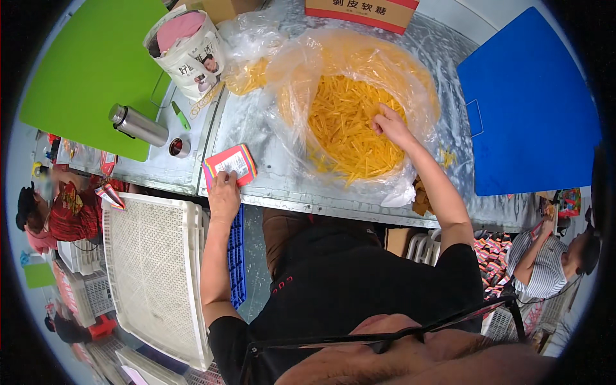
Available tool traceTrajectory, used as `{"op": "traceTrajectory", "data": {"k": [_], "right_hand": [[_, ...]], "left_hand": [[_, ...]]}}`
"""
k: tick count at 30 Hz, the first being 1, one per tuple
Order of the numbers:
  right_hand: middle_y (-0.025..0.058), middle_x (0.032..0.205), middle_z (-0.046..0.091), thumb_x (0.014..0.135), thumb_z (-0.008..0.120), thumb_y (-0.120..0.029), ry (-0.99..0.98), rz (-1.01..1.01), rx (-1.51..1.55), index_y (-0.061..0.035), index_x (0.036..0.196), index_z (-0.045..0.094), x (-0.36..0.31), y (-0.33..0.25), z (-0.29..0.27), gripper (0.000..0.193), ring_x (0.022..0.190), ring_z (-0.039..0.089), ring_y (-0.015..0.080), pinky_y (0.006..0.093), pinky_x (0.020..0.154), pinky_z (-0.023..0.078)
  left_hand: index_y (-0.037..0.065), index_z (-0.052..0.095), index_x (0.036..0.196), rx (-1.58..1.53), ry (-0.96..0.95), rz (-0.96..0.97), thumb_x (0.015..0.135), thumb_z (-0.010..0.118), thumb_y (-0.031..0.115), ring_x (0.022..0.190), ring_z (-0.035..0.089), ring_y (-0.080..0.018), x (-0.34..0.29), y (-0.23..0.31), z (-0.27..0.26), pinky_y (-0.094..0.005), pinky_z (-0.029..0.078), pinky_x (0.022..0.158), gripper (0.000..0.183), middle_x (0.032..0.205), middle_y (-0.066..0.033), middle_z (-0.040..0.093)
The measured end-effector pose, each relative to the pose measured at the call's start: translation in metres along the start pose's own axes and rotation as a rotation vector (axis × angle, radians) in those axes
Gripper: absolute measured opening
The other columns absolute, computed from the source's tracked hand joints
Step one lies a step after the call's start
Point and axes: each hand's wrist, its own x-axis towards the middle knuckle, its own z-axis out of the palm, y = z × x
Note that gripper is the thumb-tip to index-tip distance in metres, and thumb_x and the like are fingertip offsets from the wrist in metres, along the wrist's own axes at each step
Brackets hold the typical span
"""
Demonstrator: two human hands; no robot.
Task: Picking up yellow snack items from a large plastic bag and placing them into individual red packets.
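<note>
A small stack of flat pink packets (220,168) with rainbow-striped edges and a pale printed panel lies near the table's front edge. My left hand (224,196) is on its near side, fingers bent and closed on the packets. To the right, a large clear plastic bag (292,83) stands wide at the mouth, full of thin yellow strips (350,122). Over the right part of these strips is my right hand (393,127), its fingers curled together against the heap. What sits between those fingertips is too small to make out.
Left on the metal table (256,138) are a steel flask (138,125), a cup (179,147), a green marker (180,115) and a white bag (189,61). A green panel (90,77) and a blue panel (529,106) flank it. White crates (154,269) stand below left. Other people work on both sides.
</note>
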Motion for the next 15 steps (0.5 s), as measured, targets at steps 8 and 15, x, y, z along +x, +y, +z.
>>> {"op": "traceTrajectory", "data": {"k": [8, 15], "right_hand": [[0.0252, 0.101, 0.067, 0.096, 0.056, -0.019, 0.191, -0.340, -0.811, 0.0031, 0.109, 0.060, -0.005, -0.011, 0.013, 0.026, 0.094, 0.068, 0.0378, 0.0485, 0.085, 0.054], [0.0213, 0.099, 0.066, 0.089, 0.058, -0.009, 0.206, -0.541, -1.183, 0.0000, 0.103, 0.063, 0.006, 0.014, 0.016, 0.017, 0.094, 0.068, 0.0381, 0.0466, 0.083, 0.055]], "left_hand": [[0.005, 0.070, 0.122, -0.008, 0.000, -0.037, 0.091, 0.066, 0.011, 0.108, 0.061, -0.0377, -0.004, -0.003, 0.003, -0.0481, 0.056, 0.089, 0.031, 0.116, -0.0154, 0.060], [0.005, 0.066, 0.128, -0.026, -0.022, -0.032, 0.091, 0.068, 0.012, 0.111, 0.060, -0.0382, -0.002, 0.000, -0.003, -0.0483, 0.055, 0.091, 0.038, 0.120, -0.0162, 0.059]]}}
